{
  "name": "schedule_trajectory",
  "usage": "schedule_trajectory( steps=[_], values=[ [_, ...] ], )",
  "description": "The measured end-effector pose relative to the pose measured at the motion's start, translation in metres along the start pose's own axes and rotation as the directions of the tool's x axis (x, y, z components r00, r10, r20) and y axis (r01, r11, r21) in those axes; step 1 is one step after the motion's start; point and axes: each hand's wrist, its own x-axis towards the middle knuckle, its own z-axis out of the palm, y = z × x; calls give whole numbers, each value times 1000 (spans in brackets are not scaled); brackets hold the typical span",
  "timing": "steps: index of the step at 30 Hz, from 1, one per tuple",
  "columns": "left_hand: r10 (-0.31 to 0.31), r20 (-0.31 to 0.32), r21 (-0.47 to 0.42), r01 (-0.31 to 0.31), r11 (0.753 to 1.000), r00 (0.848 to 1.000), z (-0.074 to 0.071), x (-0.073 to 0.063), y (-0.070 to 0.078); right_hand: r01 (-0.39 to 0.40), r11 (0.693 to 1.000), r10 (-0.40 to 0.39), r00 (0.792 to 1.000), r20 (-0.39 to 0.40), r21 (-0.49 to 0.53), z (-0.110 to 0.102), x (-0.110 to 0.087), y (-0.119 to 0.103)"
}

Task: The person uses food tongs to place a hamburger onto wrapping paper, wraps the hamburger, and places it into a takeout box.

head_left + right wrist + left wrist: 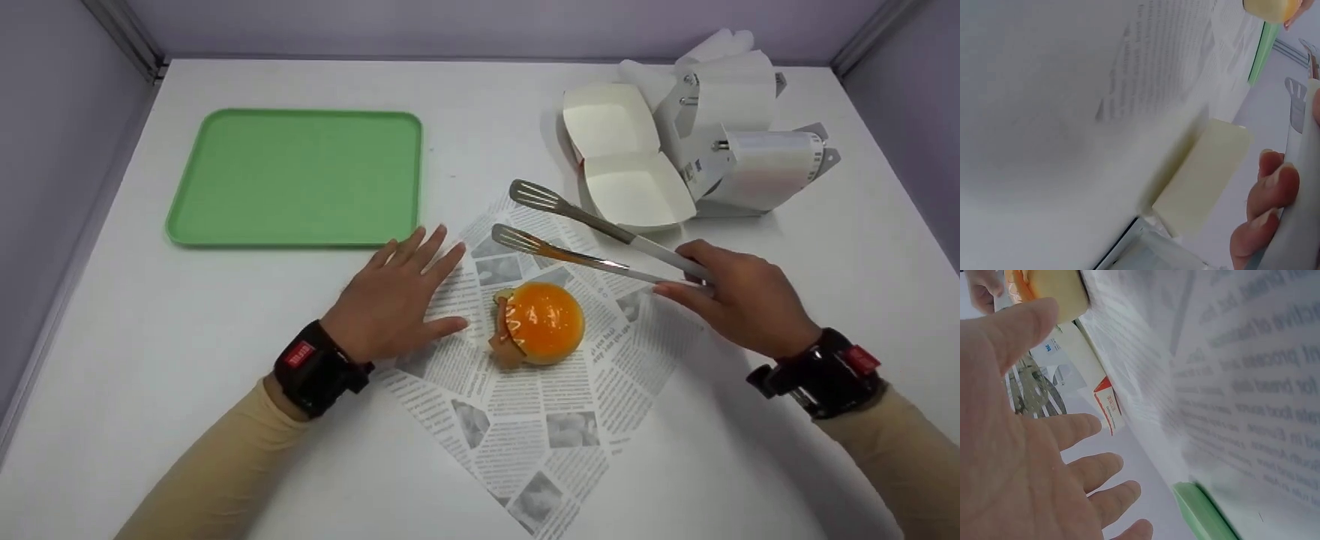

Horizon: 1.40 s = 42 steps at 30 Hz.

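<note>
A toy burger (545, 322) with a glossy orange bun lies on a sheet of newsprint-patterned paper (517, 442); brown and pale layers stick out at its left side. My right hand (742, 300) grips a pair of tongs (600, 262), whose slotted ends are spread apart above the paper, beyond the burger. In the right wrist view curled fingers (1266, 202) wrap the pale handle. My left hand (397, 300), fingers spread and straight, is over the paper's left edge, left of the burger. It holds nothing, as the left wrist view also shows.
A green tray (300, 180) lies at the back left, its near right corner close to my left fingertips. An unfolded white carton (637, 191) stands at the back right. Beside it is a metal dispenser (772, 172) with white rolls. Walls border the white table (300, 472).
</note>
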Motion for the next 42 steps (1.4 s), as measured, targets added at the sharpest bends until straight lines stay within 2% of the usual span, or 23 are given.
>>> schedule_trajectory(
  steps=[6, 12, 19, 24, 35, 42],
  values=[
    [1, 11, -23, -1, 1000, 1000, 1, -3, -2, -35, 998, 32, 998, 58, 50, 9, 21, -17],
    [-4, 7, -22, 4, 1000, 1000, 1, -4, -3, -74, 996, 70, 994, 87, 43, 19, 37, -33],
    [-11, 16, -22, 11, 1000, 1000, 1, -4, -3, -46, 999, 47, 997, 54, -15, 29, 53, -51],
    [-11, 22, -17, 12, 1000, 1000, 0, -3, -2, -33, 999, 34, 998, 55, -18, 34, 63, -60],
    [-6, 34, -13, 6, 1000, 999, -3, -2, 0, -69, 998, 67, 990, 126, 7, 37, 88, -79],
    [5, 33, -9, -4, 1000, 999, -4, -1, 2, -72, 997, 73, 986, 150, -14, 40, 104, -86]
  ],
)
